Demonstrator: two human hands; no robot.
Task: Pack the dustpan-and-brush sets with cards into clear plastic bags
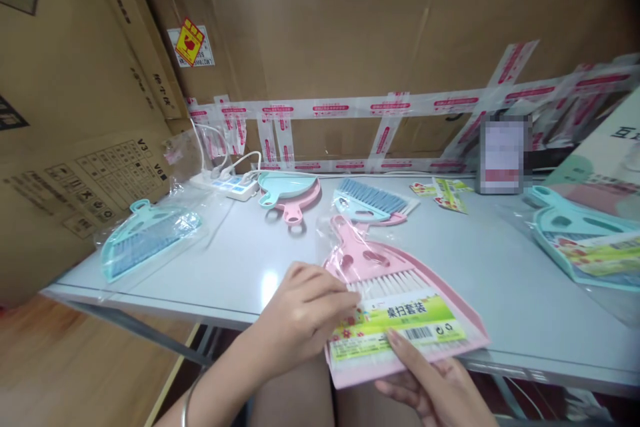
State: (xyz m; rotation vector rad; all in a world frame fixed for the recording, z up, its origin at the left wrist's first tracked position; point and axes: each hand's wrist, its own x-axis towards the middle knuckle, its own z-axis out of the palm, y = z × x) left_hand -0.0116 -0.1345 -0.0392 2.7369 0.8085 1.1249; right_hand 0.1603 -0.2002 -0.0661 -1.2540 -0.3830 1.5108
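A pink dustpan and brush set (390,260) in a clear plastic bag, with a green and yellow label (410,313) across its white bristles, tilts over the table's front edge. My right hand (435,380) grips its lower edge, thumb on the label and fingers underneath. At the set's left side, my left hand (310,310) has its fingers bent together on the bag; the fingertips are partly hidden. Just behind lies a blue brush (367,200), on top of a pink one. To its left, a turquoise dustpan (287,185) rests on a pink dustpan (305,199).
A bagged turquoise set (150,237) lies at the left of the grey table (240,267); another labelled turquoise set (585,240) is at the right. Loose labels (445,193), a power strip (235,185) and a blurred-out phone-like device (504,153) stand along the back, before large cardboard boxes (320,27).
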